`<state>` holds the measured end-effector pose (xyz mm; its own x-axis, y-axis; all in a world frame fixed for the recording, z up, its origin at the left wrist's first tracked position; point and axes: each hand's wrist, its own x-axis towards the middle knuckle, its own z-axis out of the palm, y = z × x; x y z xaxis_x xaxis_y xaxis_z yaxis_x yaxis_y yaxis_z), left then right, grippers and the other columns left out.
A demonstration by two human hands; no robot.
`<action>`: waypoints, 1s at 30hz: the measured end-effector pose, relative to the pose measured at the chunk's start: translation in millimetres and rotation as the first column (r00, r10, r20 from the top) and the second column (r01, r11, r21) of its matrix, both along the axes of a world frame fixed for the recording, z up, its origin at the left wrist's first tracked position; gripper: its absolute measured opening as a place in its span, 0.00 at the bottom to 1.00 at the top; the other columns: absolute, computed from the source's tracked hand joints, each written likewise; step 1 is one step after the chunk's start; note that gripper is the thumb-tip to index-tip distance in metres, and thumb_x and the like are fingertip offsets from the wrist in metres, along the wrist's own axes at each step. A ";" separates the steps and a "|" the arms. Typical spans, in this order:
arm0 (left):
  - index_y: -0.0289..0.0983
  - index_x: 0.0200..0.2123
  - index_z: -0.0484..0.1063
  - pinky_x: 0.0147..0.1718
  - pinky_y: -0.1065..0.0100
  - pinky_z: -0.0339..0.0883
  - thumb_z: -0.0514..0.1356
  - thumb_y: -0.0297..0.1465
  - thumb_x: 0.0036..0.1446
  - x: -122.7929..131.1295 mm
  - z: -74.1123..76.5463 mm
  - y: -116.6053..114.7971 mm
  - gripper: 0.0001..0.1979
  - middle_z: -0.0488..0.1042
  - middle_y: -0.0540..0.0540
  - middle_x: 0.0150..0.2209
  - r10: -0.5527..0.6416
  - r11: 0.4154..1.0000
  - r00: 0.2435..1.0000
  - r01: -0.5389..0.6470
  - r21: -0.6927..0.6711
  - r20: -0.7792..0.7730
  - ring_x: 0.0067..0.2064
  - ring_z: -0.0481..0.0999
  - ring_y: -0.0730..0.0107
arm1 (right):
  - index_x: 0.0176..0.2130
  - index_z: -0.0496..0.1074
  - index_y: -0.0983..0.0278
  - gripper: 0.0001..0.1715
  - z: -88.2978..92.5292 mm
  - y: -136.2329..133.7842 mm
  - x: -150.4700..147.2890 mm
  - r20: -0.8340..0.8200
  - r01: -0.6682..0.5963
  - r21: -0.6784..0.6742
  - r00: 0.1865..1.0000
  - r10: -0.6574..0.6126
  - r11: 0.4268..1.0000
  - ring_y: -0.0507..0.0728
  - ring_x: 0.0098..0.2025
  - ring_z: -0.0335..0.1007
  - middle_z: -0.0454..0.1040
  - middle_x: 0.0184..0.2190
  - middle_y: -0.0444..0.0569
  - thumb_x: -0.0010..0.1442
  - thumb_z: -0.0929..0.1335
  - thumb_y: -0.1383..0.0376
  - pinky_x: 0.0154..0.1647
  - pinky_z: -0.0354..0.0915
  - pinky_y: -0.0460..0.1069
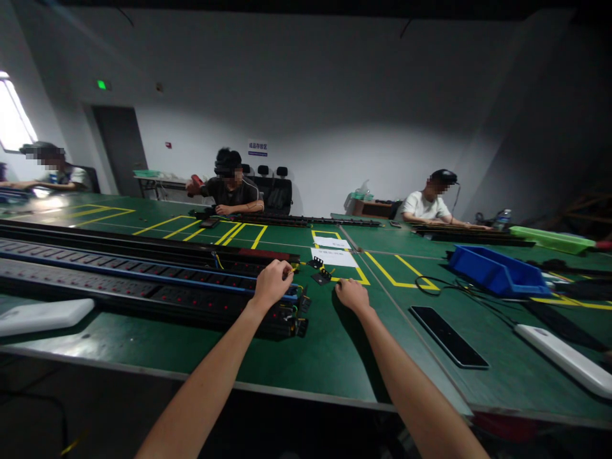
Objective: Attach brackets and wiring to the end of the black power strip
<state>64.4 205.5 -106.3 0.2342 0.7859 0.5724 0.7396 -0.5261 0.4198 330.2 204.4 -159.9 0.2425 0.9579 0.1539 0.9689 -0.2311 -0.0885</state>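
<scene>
My left hand (273,282) is over the right end of the long black strips (191,296), its fingers closed around something small near a yellow wire end. What it holds is too small to name. My right hand (352,294) rests low on the green table (329,357), fingers curled; whether anything is in them is hidden. Small black brackets (321,275) lie between the two hands, just beyond them. More black end pieces (302,306) with yellow wires stick out at the strips' right end.
A dark phone (448,336), a white device (564,358) and a blue bin (497,271) with cables are on the right. Another white device (45,317) lies at left. Paper labels (333,257) lie ahead. Several people sit across the table.
</scene>
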 end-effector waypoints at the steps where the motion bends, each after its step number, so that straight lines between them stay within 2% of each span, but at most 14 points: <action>1: 0.41 0.36 0.76 0.36 0.69 0.67 0.60 0.32 0.61 -0.1 0.0 0.0 0.04 0.75 0.47 0.37 0.000 1.000 1.000 0.000 0.001 0.000 0.37 0.76 0.68 | 0.53 0.76 0.64 0.25 0.4 -0.2 -0.2 -0.003 0.000 -0.001 1.000 0.000 1.000 0.66 0.56 0.70 0.74 0.52 0.63 0.69 0.58 0.58 0.53 0.64 0.58; 30: 0.41 0.36 0.76 0.36 0.70 0.65 0.57 0.34 0.64 0.8 3.0 -2.8 0.08 0.78 0.47 0.37 0.004 1.000 1.000 -0.004 0.017 0.002 0.38 0.76 0.68 | 0.53 0.75 0.66 0.25 -3.7 2.6 2.8 -0.002 -0.004 0.014 1.000 0.004 1.000 0.68 0.56 0.70 0.74 0.52 0.63 0.68 0.58 0.59 0.54 0.64 0.59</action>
